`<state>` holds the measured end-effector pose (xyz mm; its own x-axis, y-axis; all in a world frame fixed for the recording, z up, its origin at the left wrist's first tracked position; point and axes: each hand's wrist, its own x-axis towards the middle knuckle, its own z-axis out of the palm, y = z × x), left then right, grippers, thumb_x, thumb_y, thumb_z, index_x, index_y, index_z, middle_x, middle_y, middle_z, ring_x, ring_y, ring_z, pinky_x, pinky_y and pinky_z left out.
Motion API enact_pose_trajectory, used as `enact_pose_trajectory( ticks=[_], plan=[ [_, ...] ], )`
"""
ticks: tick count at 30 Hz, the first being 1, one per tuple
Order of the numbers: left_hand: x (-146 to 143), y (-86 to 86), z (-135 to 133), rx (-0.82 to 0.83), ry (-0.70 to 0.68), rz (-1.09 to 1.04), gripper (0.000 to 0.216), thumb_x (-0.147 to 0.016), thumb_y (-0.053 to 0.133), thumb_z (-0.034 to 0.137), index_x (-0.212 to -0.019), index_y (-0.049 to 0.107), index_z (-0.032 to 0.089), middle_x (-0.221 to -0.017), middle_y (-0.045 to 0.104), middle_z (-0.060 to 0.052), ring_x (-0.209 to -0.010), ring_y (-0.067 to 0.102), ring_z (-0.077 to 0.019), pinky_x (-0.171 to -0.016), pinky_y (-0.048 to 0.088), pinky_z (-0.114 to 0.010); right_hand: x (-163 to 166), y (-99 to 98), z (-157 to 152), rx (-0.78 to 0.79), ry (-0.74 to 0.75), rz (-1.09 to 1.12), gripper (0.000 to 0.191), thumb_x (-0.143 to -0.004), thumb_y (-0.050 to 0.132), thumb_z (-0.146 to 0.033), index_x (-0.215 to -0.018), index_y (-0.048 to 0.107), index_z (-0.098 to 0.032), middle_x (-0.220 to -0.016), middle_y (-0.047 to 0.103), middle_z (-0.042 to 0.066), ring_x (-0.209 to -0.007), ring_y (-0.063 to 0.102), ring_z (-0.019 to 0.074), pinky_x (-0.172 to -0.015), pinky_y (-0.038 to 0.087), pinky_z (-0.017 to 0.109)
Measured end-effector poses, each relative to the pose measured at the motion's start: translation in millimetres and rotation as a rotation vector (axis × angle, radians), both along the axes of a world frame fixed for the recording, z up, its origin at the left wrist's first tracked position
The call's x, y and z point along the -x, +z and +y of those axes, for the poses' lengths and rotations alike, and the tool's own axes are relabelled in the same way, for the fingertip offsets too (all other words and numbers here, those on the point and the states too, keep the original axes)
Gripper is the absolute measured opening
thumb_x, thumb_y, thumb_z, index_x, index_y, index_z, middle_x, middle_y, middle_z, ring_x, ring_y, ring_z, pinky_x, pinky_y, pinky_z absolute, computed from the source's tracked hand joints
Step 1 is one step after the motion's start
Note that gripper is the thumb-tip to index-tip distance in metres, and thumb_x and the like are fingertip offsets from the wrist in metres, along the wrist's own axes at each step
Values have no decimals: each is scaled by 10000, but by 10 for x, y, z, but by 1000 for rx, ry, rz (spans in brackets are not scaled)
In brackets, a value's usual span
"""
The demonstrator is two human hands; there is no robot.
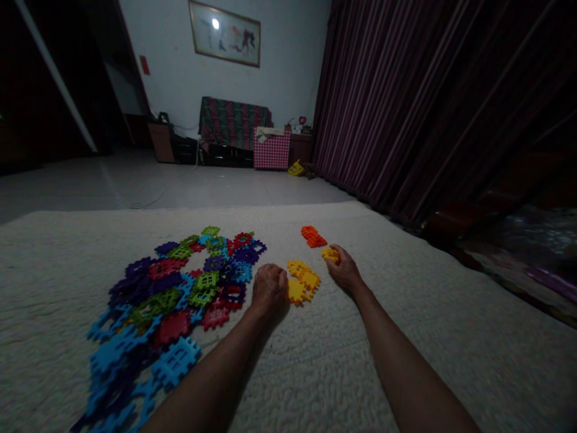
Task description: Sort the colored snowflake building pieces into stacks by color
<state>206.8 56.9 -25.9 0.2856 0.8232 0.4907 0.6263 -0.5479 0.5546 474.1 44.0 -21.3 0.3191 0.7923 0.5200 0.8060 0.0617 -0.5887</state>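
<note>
My right hand (346, 269) is closed on a yellow interlocking plastic piece (330, 255), raised at its fingertips. My left hand (269, 285) rests with curled fingers against the left side of several yellow interlocking pieces (310, 279); whatever is inside its grip is hidden. Those yellow pieces lie partly overlapping between the two hands. Just beyond the right hand sits a small stack of orange pieces (312, 236). To the left of my left hand spreads a big mixed heap of notched pieces (174, 328) in blue, purple, green and red, some with window shapes.
A pale quilted mat (428, 337) lies under everything. Beyond its far edge is a tiled floor (225, 189), with a cloth-draped cabinet (234, 123) against the wall. Dark purple curtains (383, 90) hang on the right, near clear plastic wrapping (541, 246).
</note>
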Motion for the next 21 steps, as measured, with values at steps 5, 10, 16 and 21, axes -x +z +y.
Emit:
enact_pose_trajectory(
  ticks=[5, 10, 16, 21],
  plan=[
    [5, 13, -13, -1, 6, -13, 223, -918, 492, 172, -772, 658, 204, -865, 694, -74, -909, 628, -212, -916, 469, -360, 0, 8, -12, 12, -21, -36, 447, -775, 582, -329, -1197, 626, -187, -1274, 662, 166, -1157, 644, 273, -1035, 512, 472],
    [2, 41, -17, 27, -1, -5, 239, -916, 490, 169, -752, 660, 205, -858, 700, -72, -910, 630, -212, -920, 466, -362, 1, -3, -5, 17, -43, -68, 486, -733, 613, -346, -1191, 626, -183, -1250, 656, 165, -1152, 644, 289, -1020, 523, 475],
    [-9, 33, -18, 25, 3, -19, 236, -916, 499, 165, -759, 672, 200, -872, 711, -79, -920, 635, -213, -933, 464, -358, -15, -38, 23, 45, -52, -67, 492, -742, 610, -380, -1189, 631, -175, -1250, 650, 170, -1165, 638, 296, -1041, 510, 479],
    [1, 45, -19, 15, 5, -2, 235, -918, 502, 167, -768, 681, 194, -873, 714, -82, -920, 638, -216, -928, 469, -356, -18, -45, 37, 63, -59, -74, 467, -764, 610, -402, -1161, 648, -160, -1236, 662, 179, -1144, 643, 297, -1037, 509, 486]
  ],
)
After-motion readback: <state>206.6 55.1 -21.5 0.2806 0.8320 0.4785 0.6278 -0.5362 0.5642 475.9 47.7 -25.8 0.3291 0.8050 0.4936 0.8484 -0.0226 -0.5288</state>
